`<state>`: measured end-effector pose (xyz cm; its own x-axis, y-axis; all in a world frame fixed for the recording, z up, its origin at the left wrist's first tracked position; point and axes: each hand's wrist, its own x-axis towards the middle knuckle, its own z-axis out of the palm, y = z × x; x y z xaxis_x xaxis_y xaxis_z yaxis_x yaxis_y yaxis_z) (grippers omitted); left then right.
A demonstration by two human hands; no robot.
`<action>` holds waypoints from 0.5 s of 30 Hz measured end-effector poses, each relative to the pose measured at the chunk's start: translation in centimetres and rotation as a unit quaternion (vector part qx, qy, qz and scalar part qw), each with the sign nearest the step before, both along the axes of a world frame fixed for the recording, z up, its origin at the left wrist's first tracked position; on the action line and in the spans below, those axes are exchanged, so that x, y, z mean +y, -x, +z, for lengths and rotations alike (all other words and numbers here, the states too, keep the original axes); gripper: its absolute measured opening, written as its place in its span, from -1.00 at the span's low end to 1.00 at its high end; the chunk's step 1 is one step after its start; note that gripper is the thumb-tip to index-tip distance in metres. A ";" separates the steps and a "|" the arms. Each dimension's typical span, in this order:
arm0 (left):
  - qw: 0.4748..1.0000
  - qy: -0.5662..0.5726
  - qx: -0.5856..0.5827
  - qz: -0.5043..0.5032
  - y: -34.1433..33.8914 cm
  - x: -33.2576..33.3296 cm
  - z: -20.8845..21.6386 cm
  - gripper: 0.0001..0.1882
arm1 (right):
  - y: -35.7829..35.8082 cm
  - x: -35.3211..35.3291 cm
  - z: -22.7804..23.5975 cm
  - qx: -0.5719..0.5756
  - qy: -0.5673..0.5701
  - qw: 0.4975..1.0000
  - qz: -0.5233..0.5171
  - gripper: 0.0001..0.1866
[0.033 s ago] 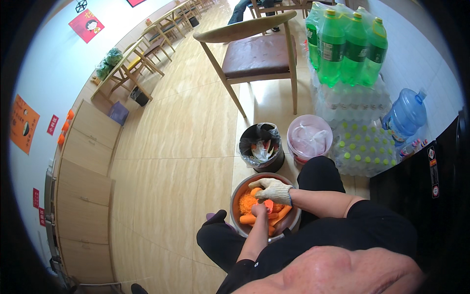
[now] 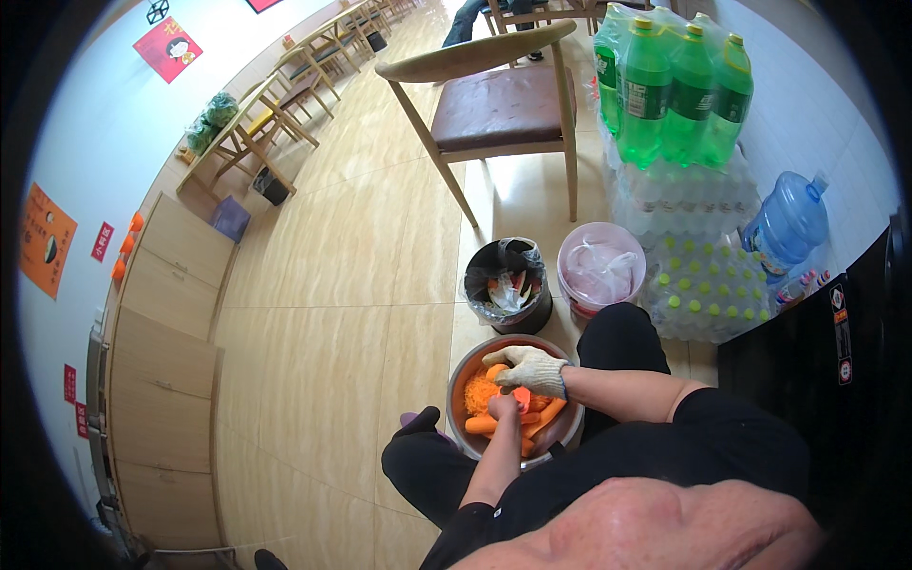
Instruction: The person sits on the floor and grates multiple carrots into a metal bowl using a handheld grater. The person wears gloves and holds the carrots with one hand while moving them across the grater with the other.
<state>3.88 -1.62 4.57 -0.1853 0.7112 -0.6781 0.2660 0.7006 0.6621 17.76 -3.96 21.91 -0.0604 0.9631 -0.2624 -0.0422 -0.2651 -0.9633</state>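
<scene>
A wide metal bowl (image 2: pixel 457 429) stands between my legs, holding whole carrots (image 2: pixel 544 418) and a heap of fine carrot shreds (image 2: pixel 478 391). My right hand (image 2: pixel 534 370), in a whitish knit glove, is closed around a carrot (image 2: pixel 496 372) above the shreds. Bare and lower in the bowl, my left hand (image 2: pixel 504 408) is closed on an orange-red plastic tool (image 2: pixel 522 396); most of it is hidden, so its exact kind does not show. The two hands are close together, the gloved one above the bare one.
Beyond the bowl stand a lined black bin (image 2: pixel 506 285) with scraps and a pink bucket (image 2: pixel 600 271) with a plastic bag. Wrapped bottle packs (image 2: pixel 684 199) and a blue water jug (image 2: pixel 790 223) are at right. A wooden chair (image 2: pixel 499 109) is ahead, cabinets (image 2: pixel 166 380) at left.
</scene>
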 end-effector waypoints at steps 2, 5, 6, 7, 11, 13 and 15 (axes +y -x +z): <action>1.000 0.007 0.002 -0.007 -0.2 0.0 0.4 -0.81 | 0.2 0.1 -0.5 0.009 -0.004 1.000 0.005 -0.57; 0.999 -0.032 -0.011 -0.026 -0.4 -0.1 0.9 -0.71 | 0.5 0.2 -0.9 0.024 0.000 1.000 0.017 -0.56; 0.999 -0.029 -0.019 -0.041 -0.4 0.0 1.0 -0.68 | 0.5 0.2 -0.9 0.044 0.018 0.999 0.014 -0.55; 0.998 -0.030 -0.025 -0.043 -0.4 0.0 1.0 -0.68 | 0.5 0.3 -0.9 -0.004 0.001 1.000 0.013 -0.54; 0.998 -0.029 -0.051 -0.031 -0.2 0.4 0.2 -0.67 | 0.4 0.4 -0.6 0.012 0.012 1.000 0.021 -0.50; 0.998 -0.022 -0.053 -0.012 0.0 0.5 -0.3 -0.67 | 0.3 0.3 -0.3 0.037 0.019 0.999 0.024 -0.47; 0.995 -0.088 -0.049 -0.018 -0.3 0.5 -0.4 -0.67 | 0.2 0.3 -0.1 0.018 0.010 0.999 0.025 -0.49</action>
